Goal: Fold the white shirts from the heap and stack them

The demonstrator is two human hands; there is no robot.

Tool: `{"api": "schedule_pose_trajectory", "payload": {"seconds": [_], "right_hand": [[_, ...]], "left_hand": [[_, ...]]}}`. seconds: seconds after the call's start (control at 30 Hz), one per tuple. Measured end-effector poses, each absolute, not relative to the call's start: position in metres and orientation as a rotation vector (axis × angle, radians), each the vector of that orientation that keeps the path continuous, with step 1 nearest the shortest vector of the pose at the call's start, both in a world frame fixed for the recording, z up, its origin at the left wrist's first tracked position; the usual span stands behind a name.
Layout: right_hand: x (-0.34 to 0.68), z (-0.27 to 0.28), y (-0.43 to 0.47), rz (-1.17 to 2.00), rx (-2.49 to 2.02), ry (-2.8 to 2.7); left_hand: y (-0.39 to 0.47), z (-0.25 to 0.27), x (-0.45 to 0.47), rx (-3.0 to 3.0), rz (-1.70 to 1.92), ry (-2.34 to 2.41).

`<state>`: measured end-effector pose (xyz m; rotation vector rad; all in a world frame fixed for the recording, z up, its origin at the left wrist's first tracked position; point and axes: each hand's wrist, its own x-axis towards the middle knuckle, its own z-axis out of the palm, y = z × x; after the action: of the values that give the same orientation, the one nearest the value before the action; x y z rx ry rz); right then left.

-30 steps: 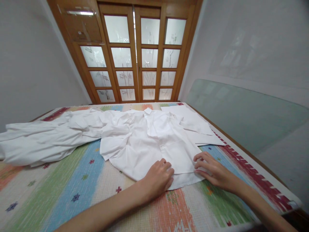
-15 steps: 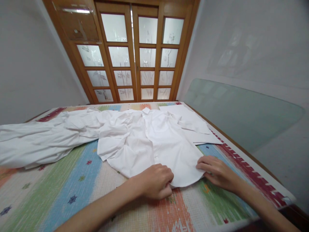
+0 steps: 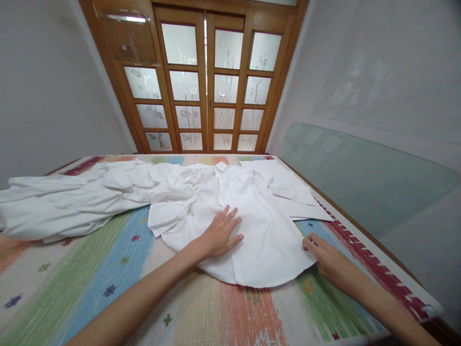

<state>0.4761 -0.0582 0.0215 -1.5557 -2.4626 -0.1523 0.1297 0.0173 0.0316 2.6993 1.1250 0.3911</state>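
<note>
White cloth fills the middle of my head view: a white shirt (image 3: 262, 245), collar pointing away toward the far edge, rounded hem toward me. It lies on a striped cover (image 3: 187, 317) with bands of blue, green, orange and cream. The half on my right looks fairly smooth; the half on my left is rumpled into folds.

I see the left hand (image 3: 220, 234) laid palm down on the lower part of the shirt, near its front seam. Its fingers are spread and nearly straight, thumb held out to the side — they press on the cloth and grip nothing that I can make out.

At the shirt's right-hand edge, just above the corner of the hem, I have the right hand (image 3: 317, 247). Its fingers are bent and drawn together, tips touching the edge. The thumb is largely hidden from me — I cannot tell whether cloth is pinched there.

Beside the shirt on the left sprawls a crumpled white garment (image 3: 75, 204), touching it. On the right, a flat white piece (image 3: 306, 211) lies partly beneath the sleeve. Beyond stand wooden doors (image 3: 248, 43) with frosted panes.
</note>
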Motion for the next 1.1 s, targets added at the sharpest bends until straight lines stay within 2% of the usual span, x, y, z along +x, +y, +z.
{"api": "schedule_pose_trajectory", "payload": {"seconds": [0.17,0.33,0.57,0.67,0.8,0.9,1.1], "right_hand": [[0.476,0.052,-0.057,0.027,-1.501,-2.567],[0.489,0.074,-0.032,0.556,-1.401,-2.646],[0.471,0.064,0.055,1.007,-1.655,-1.728],[0.455,0.059,0.087,1.024,-1.77,-1.532],[0.446,0.048,0.124,0.983,-1.824,-1.424],[0.445,0.04,0.146,0.897,-1.777,-1.325],[0.462,0.044,0.175,0.679,-1.677,-1.229]], "left_hand": [[0.031,0.018,0.129,2.681,0.36,1.178],[0.029,0.005,0.127,2.688,0.427,1.199],[0.022,-0.007,0.128,2.572,0.8,1.372],[0.018,-0.007,0.129,2.521,0.798,1.474],[0.012,-0.011,0.127,2.564,0.617,1.542],[0.005,-0.014,0.124,2.613,0.503,1.528],[-0.007,-0.012,0.116,2.663,0.5,1.435]]}}
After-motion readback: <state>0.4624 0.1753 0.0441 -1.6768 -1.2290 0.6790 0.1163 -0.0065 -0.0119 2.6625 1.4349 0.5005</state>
